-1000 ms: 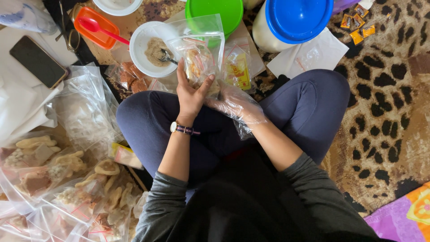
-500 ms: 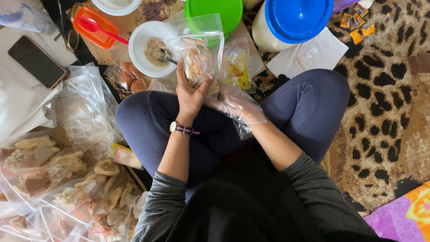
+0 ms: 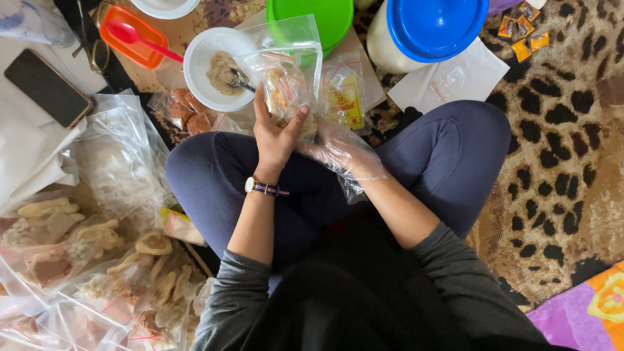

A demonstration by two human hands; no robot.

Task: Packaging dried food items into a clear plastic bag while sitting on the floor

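Clear zip-top plastic bag (image 3: pixel 286 71) held upright above the lap, long axis running away from the body, open mouth pointing toward the white bowl of brown powder (image 3: pixel 218 68) and the green plastic lid (image 3: pixel 312 16). Pale orange and cream snack pieces bunched in its lower half; upper half empty, transparent, slightly creased. Bare left hand (image 3: pixel 276 133), banded by a striped wristwatch (image 3: pixel 263 188), wrapped around the bag's bottom, thumb and fingers closed on it. Right hand (image 3: pixel 341 153), sheathed in a thin clear plastic glove, pressed against the bag's lower right side, fingers curled; grasp on the bag not clearly visible. Similar filled bags (image 3: pixel 91 266) heaped at left.
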